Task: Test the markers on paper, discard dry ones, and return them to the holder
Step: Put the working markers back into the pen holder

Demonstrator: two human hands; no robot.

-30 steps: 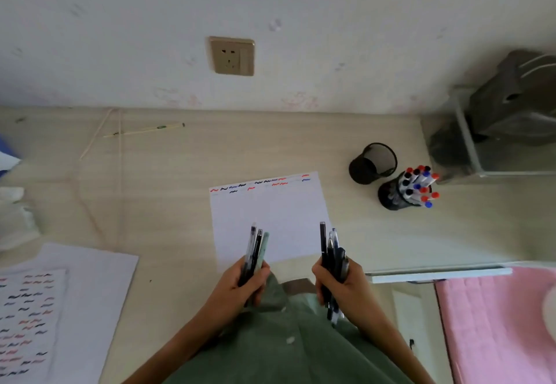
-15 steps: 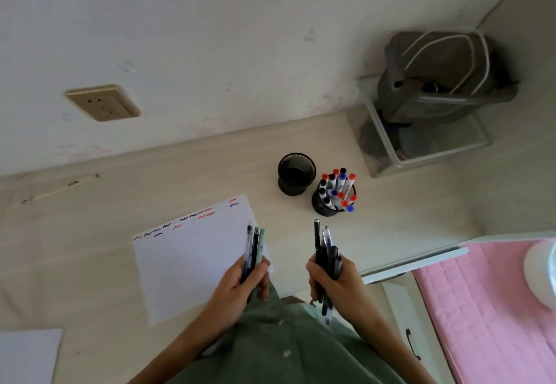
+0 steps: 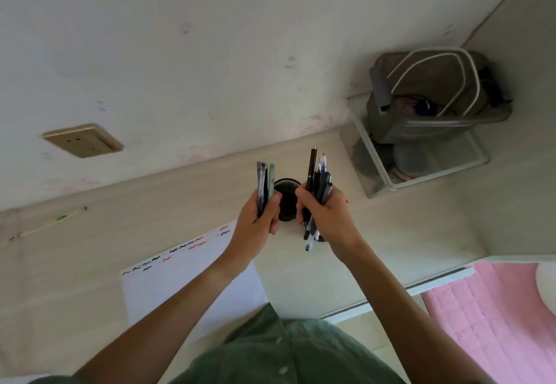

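the left hand (image 3: 258, 221) is curled tight around a small bundle of pens (image 3: 265, 186), their ends pointing up toward twelve o'clock. the right hand (image 3: 326, 213) grips a thicker bundle (image 3: 317, 185) the same way, with several tips sticking out below the fist toward six o'clock. both hands hang above the desk (image 3: 421, 227), and between them sits the black mesh holder (image 3: 287, 200), its rim showing just past the left thumb. a second cup stands behind the right hand, almost wholly hidden; only a speck of red peeps out at three o'clock of the wrist. the test paper (image 3: 180, 281) with its row of coloured squiggles lies toward seven o'clock of the hands, well apart from the holder.

the risk from here, as i judge it: with two full fists so near one light cup, a knuckle or a dangling pen tip may knock the holder over. loosening a fist to release a bundle at once may let pens miss the rim and scatter on the desk. if one bundle is the dry lot, mixing the two would undo the sorting; i cannot tell which is which.
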